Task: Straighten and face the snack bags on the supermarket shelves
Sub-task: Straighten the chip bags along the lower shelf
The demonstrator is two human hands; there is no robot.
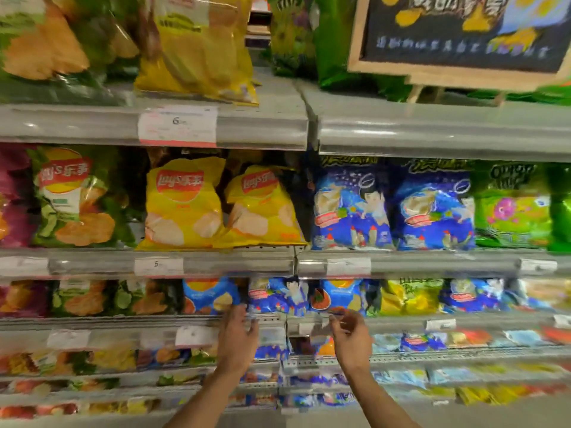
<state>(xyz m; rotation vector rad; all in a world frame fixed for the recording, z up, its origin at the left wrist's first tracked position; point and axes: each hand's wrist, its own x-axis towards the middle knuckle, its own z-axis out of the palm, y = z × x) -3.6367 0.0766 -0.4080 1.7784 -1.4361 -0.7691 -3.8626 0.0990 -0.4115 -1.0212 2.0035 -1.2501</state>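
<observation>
Both grips, left hand (236, 333) and right hand (350, 330), loosely apart, empty, just below blue snack bags (279, 296); yellow bag (262, 206) above leaning, most rows unfaced.

Shelves ran across the frame in tiers. On the top shelf (154, 118), at upper left, large chip bags (197, 50) stood upright; at upper right a framed sign board (463, 35) stood before more bags. On the second shelf (216, 262), two chip bags (185, 205) sat side by side at centre, the right one tilted; right of them two snack bags (352, 208) stood together. Below, at lower centre, my left grip (238, 335) and right grip (349, 332) hung near the third shelf's (123, 322) front edge, under small bags (278, 295).
</observation>
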